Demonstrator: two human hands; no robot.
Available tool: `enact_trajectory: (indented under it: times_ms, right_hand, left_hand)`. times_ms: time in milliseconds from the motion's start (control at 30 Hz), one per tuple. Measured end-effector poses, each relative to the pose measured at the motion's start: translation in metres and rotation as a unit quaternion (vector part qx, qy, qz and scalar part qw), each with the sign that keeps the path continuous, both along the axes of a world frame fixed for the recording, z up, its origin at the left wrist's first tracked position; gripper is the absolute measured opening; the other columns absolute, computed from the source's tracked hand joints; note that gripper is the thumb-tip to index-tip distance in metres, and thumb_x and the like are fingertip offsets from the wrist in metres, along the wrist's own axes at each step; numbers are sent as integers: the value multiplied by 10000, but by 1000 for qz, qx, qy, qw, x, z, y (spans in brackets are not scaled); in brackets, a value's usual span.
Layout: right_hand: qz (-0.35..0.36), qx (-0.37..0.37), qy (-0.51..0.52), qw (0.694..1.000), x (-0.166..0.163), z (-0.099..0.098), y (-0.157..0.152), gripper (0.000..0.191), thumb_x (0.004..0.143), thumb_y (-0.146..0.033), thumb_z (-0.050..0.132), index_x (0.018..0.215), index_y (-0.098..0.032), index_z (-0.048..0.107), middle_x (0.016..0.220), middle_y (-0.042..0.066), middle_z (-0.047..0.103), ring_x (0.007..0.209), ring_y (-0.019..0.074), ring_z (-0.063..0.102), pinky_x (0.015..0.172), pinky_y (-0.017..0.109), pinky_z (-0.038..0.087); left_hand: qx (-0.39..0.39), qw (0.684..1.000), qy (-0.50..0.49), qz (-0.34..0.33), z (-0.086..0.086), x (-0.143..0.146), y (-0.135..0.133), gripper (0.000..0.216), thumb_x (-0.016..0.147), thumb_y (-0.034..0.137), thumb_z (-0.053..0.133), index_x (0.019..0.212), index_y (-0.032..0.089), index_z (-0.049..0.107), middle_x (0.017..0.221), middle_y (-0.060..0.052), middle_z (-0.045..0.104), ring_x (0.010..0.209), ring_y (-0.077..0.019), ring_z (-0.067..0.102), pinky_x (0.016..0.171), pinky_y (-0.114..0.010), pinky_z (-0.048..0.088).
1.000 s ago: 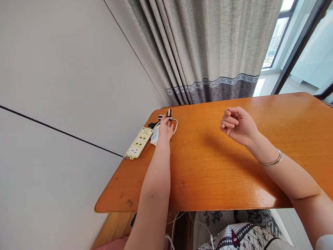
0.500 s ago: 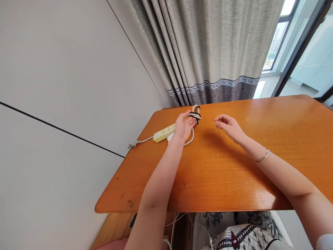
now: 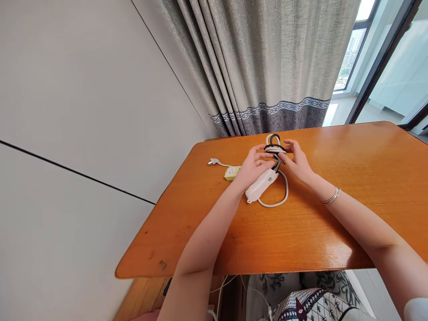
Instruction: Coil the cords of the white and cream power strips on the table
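Note:
A bundle of coiled white and black cord (image 3: 274,149) lies near the far edge of the table, between my two hands. My left hand (image 3: 254,168) grips its left side, fingers stretched to the right across the coils. On the bundle's right side, my right hand (image 3: 297,162) holds the coils between thumb and fingers. Below them lies a white power strip (image 3: 262,186), tilted up to the right, with a white cord looping beside it. A yellowish power strip (image 3: 231,173) is partly hidden behind my left hand; a white plug (image 3: 214,162) on a short cord extends left of it.
The brown wooden table (image 3: 351,187) has a rounded left corner. A grey curtain (image 3: 281,67) hangs behind it, and a pale panelled wall (image 3: 73,98) rises on the left. Several cords hang below the front edge. Glass doors stand at the far right.
The cord bundle, both power strips and the plug have shifted right. My left hand moved right with them, and my right hand now touches the bundle. More of the white power strip shows.

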State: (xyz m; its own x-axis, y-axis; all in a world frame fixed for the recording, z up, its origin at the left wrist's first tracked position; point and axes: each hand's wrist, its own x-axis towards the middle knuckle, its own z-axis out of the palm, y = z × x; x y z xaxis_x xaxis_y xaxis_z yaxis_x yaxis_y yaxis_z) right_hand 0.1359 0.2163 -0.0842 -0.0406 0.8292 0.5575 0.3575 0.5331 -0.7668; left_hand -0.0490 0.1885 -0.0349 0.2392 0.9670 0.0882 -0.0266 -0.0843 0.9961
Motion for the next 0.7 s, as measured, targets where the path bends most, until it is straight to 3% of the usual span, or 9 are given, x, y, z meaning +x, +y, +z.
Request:
enact_trajectory:
  times_ms: [100,167,233,333,467,533,700]
  right_hand:
    - [25,7,-33,999,1,-1,2,339,895,-394,563,1171,-197,582,1150,133,682,1031,260,626,947,453,469]
    - [35,15,-50,998,1,0,1,302,898,-397,560,1119,-201,620,1134,128,692,1014,266,628,950,465,467]
    - [48,22,-60,997,0,2,-1,285,900,-407,567,1085,-201,636,1084,117,701,984,264,632,931,461,476]
    - [90,36,-81,992,1,4,-4,275,903,-408,577,1073,-201,640,1064,107,698,988,258,633,932,446,481]
    - [125,47,-99,986,2,5,-6,297,913,-403,576,1105,-183,630,1076,116,689,1008,257,636,943,446,486]
    - [128,44,-98,986,3,4,-7,386,921,-420,575,1218,-175,591,1099,124,683,1024,258,639,951,453,491]
    - [134,57,-117,982,5,5,-9,601,944,-480,543,1470,-213,430,1408,181,530,1205,287,582,976,471,514]
  left_hand:
    - [132,979,130,87,-8,-4,5,681,656,241,811,1278,250,533,1113,-70,619,924,-202,656,915,-402,512]
    - [217,947,207,118,-11,-6,7,708,661,224,818,1310,258,538,1322,-111,555,1186,-271,590,1051,-436,453]
    - [263,923,262,101,-12,-8,8,777,678,241,824,1382,266,497,1531,-125,412,1416,-316,411,1168,-464,343]
    - [280,911,298,55,-13,-11,11,865,717,292,817,1478,265,406,1630,-121,303,1512,-310,273,1223,-465,263]
    - [297,902,309,41,-13,-16,15,872,720,307,825,1490,243,423,1602,-120,375,1491,-304,330,1231,-440,266]
    - [302,899,313,41,-11,-18,16,865,706,300,836,1478,249,450,1576,-108,425,1471,-305,369,1229,-440,278]
    - [316,886,339,17,-7,-24,18,803,716,255,804,1455,247,492,1533,-91,488,1433,-299,434,1220,-458,306]
